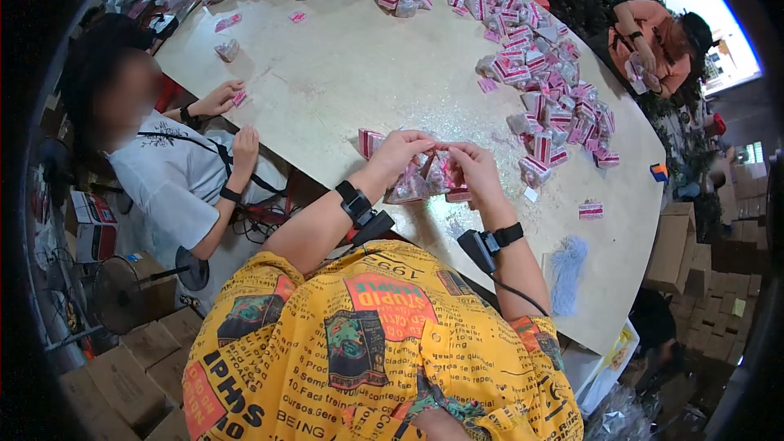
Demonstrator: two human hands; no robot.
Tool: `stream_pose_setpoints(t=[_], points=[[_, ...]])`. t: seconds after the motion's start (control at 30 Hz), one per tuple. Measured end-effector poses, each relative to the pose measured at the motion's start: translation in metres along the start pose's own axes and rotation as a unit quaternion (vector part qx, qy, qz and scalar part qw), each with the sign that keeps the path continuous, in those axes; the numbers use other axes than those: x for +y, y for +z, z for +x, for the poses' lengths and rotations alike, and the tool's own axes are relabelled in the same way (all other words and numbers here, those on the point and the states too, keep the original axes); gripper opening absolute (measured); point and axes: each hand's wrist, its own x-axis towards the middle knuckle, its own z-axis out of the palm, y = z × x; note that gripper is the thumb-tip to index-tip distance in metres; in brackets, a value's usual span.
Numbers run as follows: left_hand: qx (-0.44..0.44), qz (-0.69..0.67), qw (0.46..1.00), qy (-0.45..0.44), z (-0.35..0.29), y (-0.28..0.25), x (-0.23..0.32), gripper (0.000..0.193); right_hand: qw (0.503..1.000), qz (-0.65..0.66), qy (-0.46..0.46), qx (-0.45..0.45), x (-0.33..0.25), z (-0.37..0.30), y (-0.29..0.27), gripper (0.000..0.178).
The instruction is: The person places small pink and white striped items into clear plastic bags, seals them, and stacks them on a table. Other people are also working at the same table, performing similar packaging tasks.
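Note:
Near the table's front edge, my left hand and my right hand face each other with fingertips pinched along a thin reddish upper edge. Below that edge hangs a small clear plastic bag with pink in it, partly hidden by my fingers and wrists. Beside my left hand stands a pink-and-white striped card. Another pink piece shows under my right hand. Both wrists wear black straps with small devices.
Many small bags with pink-striped cards lie heaped along the table's far and right sides. Glitter is scattered near my hands. A striped card and blue fringe bundle lie right. One person's hand rests at left; another person is far right.

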Motion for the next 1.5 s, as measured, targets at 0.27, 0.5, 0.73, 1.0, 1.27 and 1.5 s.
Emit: stream_pose_setpoints(t=[0.27,0.5,0.73,1.0,1.27,1.5], points=[[0.015,0.039,0.999,0.008,0.000,-0.001,-0.008,0.012,0.937,0.316,0.085,-0.122,0.015,-0.010,0.020,0.031],[-0.050,-0.165,0.983,-0.062,0.006,0.002,-0.019,0.014,0.885,0.447,-0.001,-0.126,0.031,-0.019,0.042,0.053],[-0.042,-0.024,0.998,-0.049,0.014,-0.006,-0.014,0.014,0.984,0.157,-0.071,-0.046,0.039,-0.013,0.032,0.046],[-0.077,0.107,0.990,-0.040,0.011,-0.005,-0.002,0.015,0.956,-0.204,-0.187,0.099,0.045,0.002,0.022,0.020],[-0.037,0.057,0.997,-0.024,0.011,-0.014,-0.007,0.010,0.991,-0.052,-0.094,0.075,0.027,0.006,0.006,0.013],[0.041,-0.052,0.998,0.022,-0.007,-0.028,0.036,0.012,0.929,0.270,-0.241,-0.072,-0.094,-0.054,-0.016,0.011]])
